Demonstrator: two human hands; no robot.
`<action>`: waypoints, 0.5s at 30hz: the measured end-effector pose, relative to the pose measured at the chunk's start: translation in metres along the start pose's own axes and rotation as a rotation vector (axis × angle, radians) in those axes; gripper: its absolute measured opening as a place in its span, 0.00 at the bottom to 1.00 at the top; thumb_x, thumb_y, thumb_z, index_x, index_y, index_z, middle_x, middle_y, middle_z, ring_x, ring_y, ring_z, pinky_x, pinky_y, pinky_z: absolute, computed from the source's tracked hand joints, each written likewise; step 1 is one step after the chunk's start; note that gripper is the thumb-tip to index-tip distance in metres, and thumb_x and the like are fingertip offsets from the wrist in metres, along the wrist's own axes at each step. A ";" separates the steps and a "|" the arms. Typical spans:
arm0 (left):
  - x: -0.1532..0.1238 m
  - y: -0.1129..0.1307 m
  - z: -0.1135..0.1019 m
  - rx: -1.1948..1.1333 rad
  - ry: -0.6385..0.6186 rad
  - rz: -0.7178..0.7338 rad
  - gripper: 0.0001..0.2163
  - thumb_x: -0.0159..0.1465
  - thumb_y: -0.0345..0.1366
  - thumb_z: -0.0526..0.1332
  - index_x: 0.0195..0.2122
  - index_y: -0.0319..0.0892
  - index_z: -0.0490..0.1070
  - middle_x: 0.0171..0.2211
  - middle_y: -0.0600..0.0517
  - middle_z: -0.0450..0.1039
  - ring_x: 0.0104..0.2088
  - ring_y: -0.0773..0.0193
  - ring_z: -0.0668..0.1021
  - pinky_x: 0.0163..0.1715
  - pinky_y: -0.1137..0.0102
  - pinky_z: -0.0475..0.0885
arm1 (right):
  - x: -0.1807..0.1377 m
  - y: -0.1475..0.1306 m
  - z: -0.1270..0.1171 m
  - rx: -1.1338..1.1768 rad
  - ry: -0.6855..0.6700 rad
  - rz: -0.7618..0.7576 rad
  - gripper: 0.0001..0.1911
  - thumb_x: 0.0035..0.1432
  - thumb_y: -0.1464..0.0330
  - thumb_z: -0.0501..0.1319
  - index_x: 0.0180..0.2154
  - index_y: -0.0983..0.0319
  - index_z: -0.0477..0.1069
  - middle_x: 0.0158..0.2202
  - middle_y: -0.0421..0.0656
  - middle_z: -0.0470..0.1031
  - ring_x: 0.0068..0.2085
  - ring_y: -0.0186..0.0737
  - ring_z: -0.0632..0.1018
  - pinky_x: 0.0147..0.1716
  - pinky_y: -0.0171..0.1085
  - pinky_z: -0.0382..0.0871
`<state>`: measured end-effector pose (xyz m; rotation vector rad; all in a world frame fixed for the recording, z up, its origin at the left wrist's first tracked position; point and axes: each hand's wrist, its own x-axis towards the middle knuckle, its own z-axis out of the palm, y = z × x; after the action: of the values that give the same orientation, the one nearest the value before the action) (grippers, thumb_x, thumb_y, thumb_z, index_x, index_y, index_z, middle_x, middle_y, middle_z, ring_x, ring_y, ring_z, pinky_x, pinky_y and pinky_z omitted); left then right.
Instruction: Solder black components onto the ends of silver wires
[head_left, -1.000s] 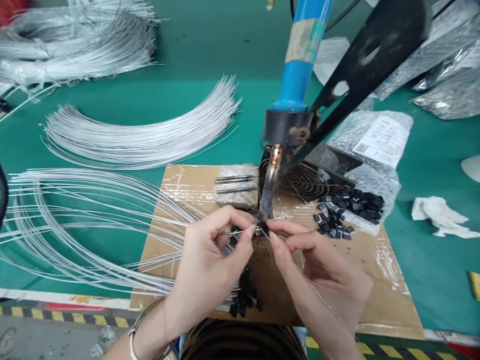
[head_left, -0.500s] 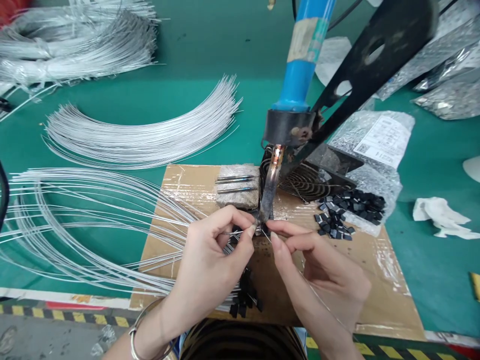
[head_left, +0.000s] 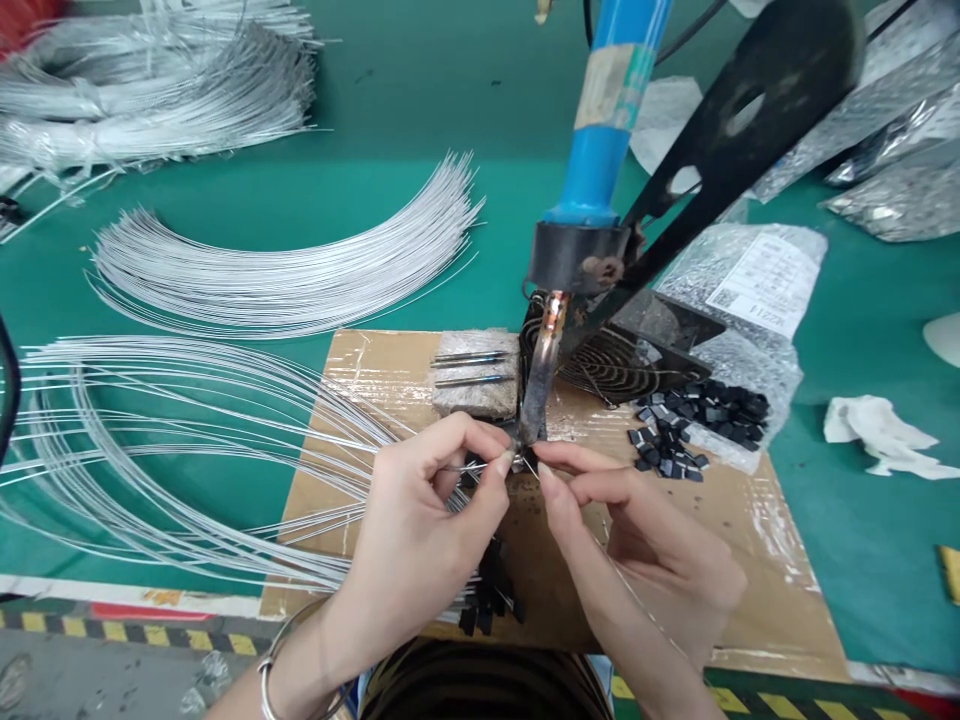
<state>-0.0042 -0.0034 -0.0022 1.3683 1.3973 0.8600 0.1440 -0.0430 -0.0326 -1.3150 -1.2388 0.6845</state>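
A green bench mat (head_left: pixel 450 100) fills the frame, with a taped sheet of cardboard (head_left: pixel 750 560) lying lower centre as the work surface.

Nearest the camera, a small heap of black parts (head_left: pixel 491 590) sits on the cardboard between the wrists. The left hand (head_left: pixel 420 530), a bangle (head_left: pixel 270 670) on its wrist, comes in from the lower left with the wrist bent. Its thumb and forefinger pinch the end of a grey wire (head_left: pixel 480 466), and the other fingers curl under. The right hand (head_left: pixel 645 560) comes in from the lower right, its thumb and forefinger pressed on a fine strand (head_left: pixel 637 600) that trails back over the palm.

Both fingertips meet at frame centre, just under the iron tip (head_left: pixel 536 400). The step in hand looks like joining at the tip; whether metal touches it cannot be told. The work here calls for steady, small motion, with fingers kept off the hot tip.

Behind the tip stand a block with pins (head_left: pixel 474 375), a fan grille (head_left: pixel 607 365) and more black pieces (head_left: pixel 697 420) at centre right. The blue handle (head_left: pixel 600 130) rises to the top edge. Wire bundles (head_left: pixel 285 270) curve across the upper left.
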 end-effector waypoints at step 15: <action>0.000 -0.002 0.000 -0.006 0.006 0.017 0.06 0.64 0.28 0.64 0.30 0.44 0.76 0.33 0.53 0.81 0.33 0.64 0.81 0.28 0.73 0.71 | -0.002 0.002 0.001 0.001 0.014 -0.003 0.10 0.59 0.80 0.69 0.33 0.59 0.79 0.40 0.43 0.85 0.43 0.42 0.86 0.44 0.37 0.80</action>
<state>-0.0045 -0.0039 -0.0046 1.3761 1.3888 0.8798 0.1436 -0.0439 -0.0352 -1.3151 -1.2290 0.6723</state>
